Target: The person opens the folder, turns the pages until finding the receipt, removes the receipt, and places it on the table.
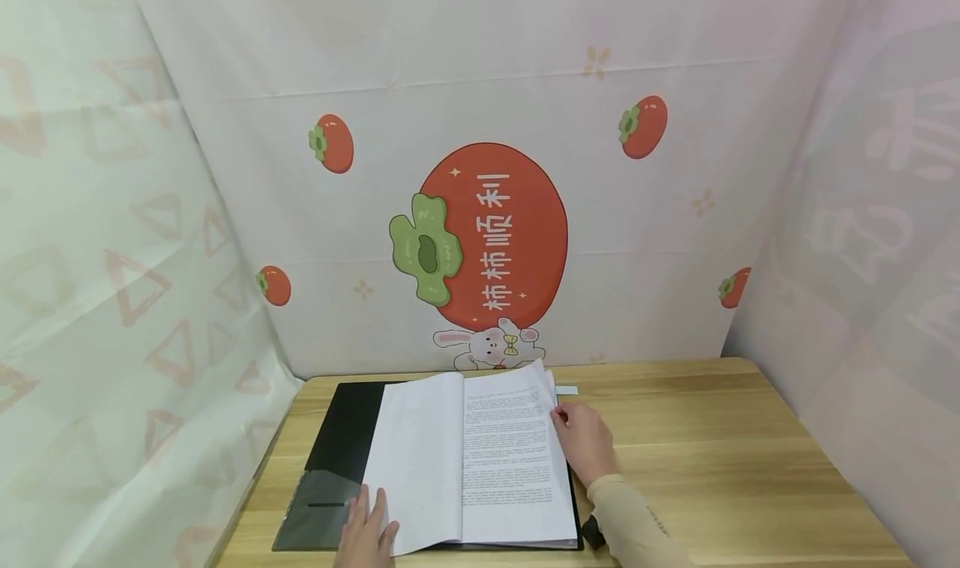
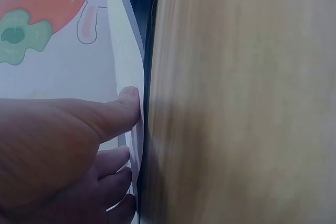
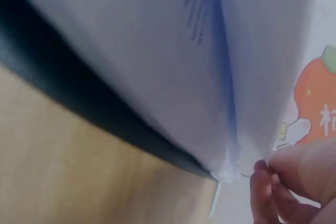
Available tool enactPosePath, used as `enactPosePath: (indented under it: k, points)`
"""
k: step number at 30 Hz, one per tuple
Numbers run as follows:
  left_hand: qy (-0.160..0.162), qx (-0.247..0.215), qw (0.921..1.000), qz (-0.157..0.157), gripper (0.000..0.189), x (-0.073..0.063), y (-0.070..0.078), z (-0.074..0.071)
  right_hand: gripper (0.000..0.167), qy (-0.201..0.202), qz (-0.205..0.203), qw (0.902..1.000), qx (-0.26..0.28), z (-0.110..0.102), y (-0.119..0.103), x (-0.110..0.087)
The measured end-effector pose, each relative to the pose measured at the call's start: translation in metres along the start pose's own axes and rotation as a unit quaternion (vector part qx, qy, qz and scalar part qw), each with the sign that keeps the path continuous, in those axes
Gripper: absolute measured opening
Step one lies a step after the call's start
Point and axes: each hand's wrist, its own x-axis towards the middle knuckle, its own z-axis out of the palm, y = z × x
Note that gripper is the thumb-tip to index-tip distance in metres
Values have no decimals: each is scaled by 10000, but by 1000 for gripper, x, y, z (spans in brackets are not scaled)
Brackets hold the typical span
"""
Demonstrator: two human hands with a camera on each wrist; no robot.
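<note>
A black folder lies spread on the table, holding a stack of loose-looking white sheets. The left-hand page is blank; the right-hand page carries lines of print. With thumb and fingertips, my right hand pinches the right edge of a sheet, which stands raised from the pages beneath in the right wrist view. My left hand rests at the lower left corner of the blank page, fingers extended over the folder. The left thumb lies along the paper's edge in the left wrist view.
The wooden table extends to the right of the folder. A pale tab sticks out past its upper right, and a small black object is by the right sleeve. Printed white cloth hangs behind and at both sides.
</note>
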Motion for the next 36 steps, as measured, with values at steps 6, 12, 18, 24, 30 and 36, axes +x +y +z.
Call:
enactPosePath:
  k: [6,12,18,24,30,36]
  points:
    - [-10,-79,9999,74,58,-1,-3,0,12,362,-509,9942,-881,1,-6,-2]
    - [130,-75,9997,180,57,-1,-5,3,11,618,-857,9831,-1497,2,-9,-4]
    - [76,-120,9998,114,58,-1,-6,3,13,549,-811,9881,-1188,-1,-16,-3]
    - [60,-130,9999,92,58,0,-5,1,12,18,-152,9998,-111,-8,-34,0]
    - [179,-60,9996,197,56,-1,-6,1,12,-240,-47,9994,246,-9,-48,2]
    - [213,-86,9996,140,52,-3,-3,0,13,-583,-42,9951,798,-6,-56,1]
